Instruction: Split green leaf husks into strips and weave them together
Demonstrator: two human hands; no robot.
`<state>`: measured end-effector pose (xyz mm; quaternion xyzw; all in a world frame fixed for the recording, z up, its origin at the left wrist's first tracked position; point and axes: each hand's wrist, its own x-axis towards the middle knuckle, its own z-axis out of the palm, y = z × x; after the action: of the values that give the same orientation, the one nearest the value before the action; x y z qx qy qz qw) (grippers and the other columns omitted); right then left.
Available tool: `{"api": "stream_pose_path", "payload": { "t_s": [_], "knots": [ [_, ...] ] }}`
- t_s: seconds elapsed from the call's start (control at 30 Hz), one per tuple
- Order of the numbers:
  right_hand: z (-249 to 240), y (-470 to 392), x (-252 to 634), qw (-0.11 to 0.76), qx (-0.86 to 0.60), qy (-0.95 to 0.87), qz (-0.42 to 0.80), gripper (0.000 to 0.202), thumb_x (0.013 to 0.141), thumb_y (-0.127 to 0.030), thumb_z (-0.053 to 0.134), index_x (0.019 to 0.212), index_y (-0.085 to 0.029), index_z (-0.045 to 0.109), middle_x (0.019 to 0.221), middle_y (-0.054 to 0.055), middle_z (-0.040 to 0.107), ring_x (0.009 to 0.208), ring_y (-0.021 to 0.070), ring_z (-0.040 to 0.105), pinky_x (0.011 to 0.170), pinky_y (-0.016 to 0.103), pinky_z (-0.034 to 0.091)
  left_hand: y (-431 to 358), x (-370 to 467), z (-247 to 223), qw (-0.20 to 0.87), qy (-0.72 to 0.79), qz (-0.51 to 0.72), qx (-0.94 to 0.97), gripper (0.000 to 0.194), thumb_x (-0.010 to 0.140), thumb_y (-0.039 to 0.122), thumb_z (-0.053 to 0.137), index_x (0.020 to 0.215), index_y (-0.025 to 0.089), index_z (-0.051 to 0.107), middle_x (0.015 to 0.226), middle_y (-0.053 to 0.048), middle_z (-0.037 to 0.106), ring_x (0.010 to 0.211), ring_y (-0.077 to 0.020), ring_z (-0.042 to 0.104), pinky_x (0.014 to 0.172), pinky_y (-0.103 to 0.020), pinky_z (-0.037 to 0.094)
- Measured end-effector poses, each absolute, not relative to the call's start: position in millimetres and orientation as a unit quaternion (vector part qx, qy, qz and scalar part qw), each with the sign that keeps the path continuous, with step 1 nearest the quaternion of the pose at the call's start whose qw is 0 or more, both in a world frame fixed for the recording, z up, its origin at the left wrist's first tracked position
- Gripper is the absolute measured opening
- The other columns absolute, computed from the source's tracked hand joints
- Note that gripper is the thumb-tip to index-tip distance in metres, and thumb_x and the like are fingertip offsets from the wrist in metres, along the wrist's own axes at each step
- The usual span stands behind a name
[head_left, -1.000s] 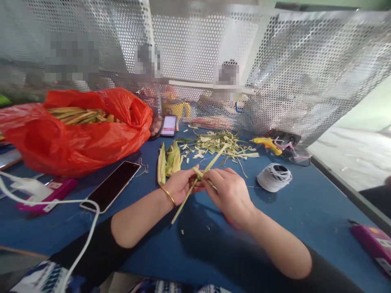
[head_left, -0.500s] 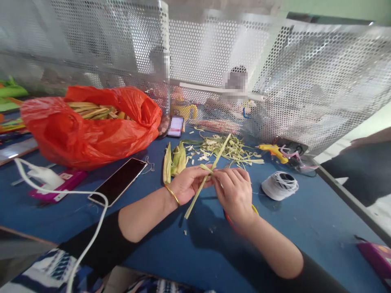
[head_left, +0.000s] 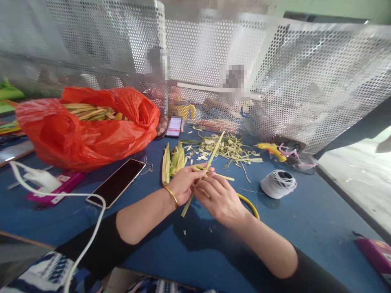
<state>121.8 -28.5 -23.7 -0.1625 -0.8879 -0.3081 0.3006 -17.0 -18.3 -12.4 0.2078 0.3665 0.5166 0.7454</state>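
Observation:
My left hand (head_left: 184, 184), with a gold bangle at its wrist, pinches pale green, husk-like leaf strips where they cross. One long strip (head_left: 216, 149) runs diagonally through the fingers, its lower end sticking out below the hands. A second strip (head_left: 226, 177) pokes out to the right, and a small loop shows by the left thumb. My right hand (head_left: 217, 198) is closed at the crossing, its fingertips partly hidden behind its knuckles. Folded husks (head_left: 177, 159) lie just beyond my left hand. Part of a yellow ring-shaped thing (head_left: 249, 205) shows beside my right wrist.
Leaf scraps (head_left: 226, 148) are heaped beyond my hands. On the right are a white thread spool (head_left: 278, 184) and a yellow glue gun (head_left: 271, 151). To the left are a phone (head_left: 119, 182), a white cable (head_left: 76, 194) and a red bag (head_left: 91, 140). A perforated metal screen (head_left: 207, 53) stands behind.
My right hand has moved left and in closer to my left hand, partly covering the crossing. A strip end now sticks out to the right. More of the yellow ring shows.

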Motion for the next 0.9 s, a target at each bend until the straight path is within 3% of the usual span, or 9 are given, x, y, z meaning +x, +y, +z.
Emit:
{"api": "stream_pose_path", "payload": {
  "t_s": [0.17, 0.33, 0.5, 0.6, 0.7, 0.8, 0.9],
  "knots": [
    [-25, -28, 122, 0.287, -0.164, -0.893, -0.305, 0.026, 0.094, -0.011, 0.044, 0.086, -0.017, 0.067, 0.077, 0.005, 0.066, 0.077, 0.018, 0.059, 0.091, 0.037, 0.045, -19, -17, -16, 0.754, 0.359, 0.498, 0.234, 0.02, 0.07, 0.0, 0.071, 0.087, 0.009, 0.073, 0.079, -0.008, 0.074, 0.065, -0.0109, 0.066, 0.064, -0.018, 0.052],
    [-22, -25, 126, 0.299, -0.205, -0.899, -0.244, 0.028, 0.097, -0.012, 0.04, 0.088, -0.016, 0.066, 0.082, 0.005, 0.067, 0.078, 0.0173, 0.058, 0.09, 0.035, 0.044, -18, -17, -18, 0.746, 0.351, 0.51, 0.245, 0.022, 0.063, 0.0, 0.076, 0.082, 0.01, 0.073, 0.073, -0.005, 0.073, 0.063, -0.0101, 0.065, 0.063, -0.018, 0.051],
    [-26, -26, 121, 0.258, -0.142, -0.912, -0.285, 0.026, 0.094, -0.01, 0.044, 0.083, -0.016, 0.066, 0.076, 0.005, 0.064, 0.075, 0.0187, 0.058, 0.089, 0.037, 0.044, -19, -16, -20, 0.762, 0.375, 0.479, 0.222, 0.021, 0.065, 0.0, 0.073, 0.083, 0.011, 0.073, 0.075, -0.007, 0.073, 0.064, -0.0119, 0.066, 0.06, -0.019, 0.052],
    [-29, -27, 121, 0.295, -0.165, -0.905, -0.259, 0.027, 0.094, -0.01, 0.042, 0.081, -0.017, 0.064, 0.076, 0.004, 0.064, 0.074, 0.0174, 0.058, 0.089, 0.036, 0.044, -19, -16, -20, 0.76, 0.367, 0.479, 0.24, 0.021, 0.064, 0.001, 0.075, 0.083, 0.01, 0.074, 0.074, -0.007, 0.073, 0.063, -0.0107, 0.065, 0.059, -0.017, 0.051],
    [-28, -25, 125, 0.407, -0.267, -0.862, -0.143, 0.022, 0.094, -0.013, 0.043, 0.087, -0.018, 0.063, 0.084, 0.006, 0.067, 0.082, 0.0182, 0.06, 0.086, 0.037, 0.044, -18, -17, -18, 0.738, 0.368, 0.493, 0.277, 0.02, 0.062, 0.004, 0.078, 0.081, 0.01, 0.075, 0.072, -0.005, 0.073, 0.062, -0.0102, 0.065, 0.062, -0.018, 0.052],
    [-30, -17, 128, 0.51, -0.414, -0.749, 0.087, 0.013, 0.088, -0.023, 0.054, 0.078, -0.02, 0.061, 0.082, 0.006, 0.066, 0.082, 0.0194, 0.061, 0.076, 0.035, 0.047, -18, -17, -16, 0.724, 0.383, 0.489, 0.298, 0.015, 0.065, 0.006, 0.077, 0.078, 0.011, 0.075, 0.072, -0.005, 0.073, 0.062, -0.0113, 0.066, 0.067, -0.022, 0.054],
    [-36, -8, 128, 0.517, -0.501, -0.606, 0.338, 0.016, 0.077, -0.034, 0.064, 0.073, -0.019, 0.06, 0.073, 0.004, 0.065, 0.07, 0.0185, 0.061, 0.066, 0.032, 0.049, -17, -16, -16, 0.71, 0.411, 0.491, 0.293, 0.013, 0.069, 0.003, 0.071, 0.077, 0.013, 0.075, 0.072, -0.005, 0.074, 0.059, -0.0104, 0.065, 0.067, -0.023, 0.054]
  ]
}}
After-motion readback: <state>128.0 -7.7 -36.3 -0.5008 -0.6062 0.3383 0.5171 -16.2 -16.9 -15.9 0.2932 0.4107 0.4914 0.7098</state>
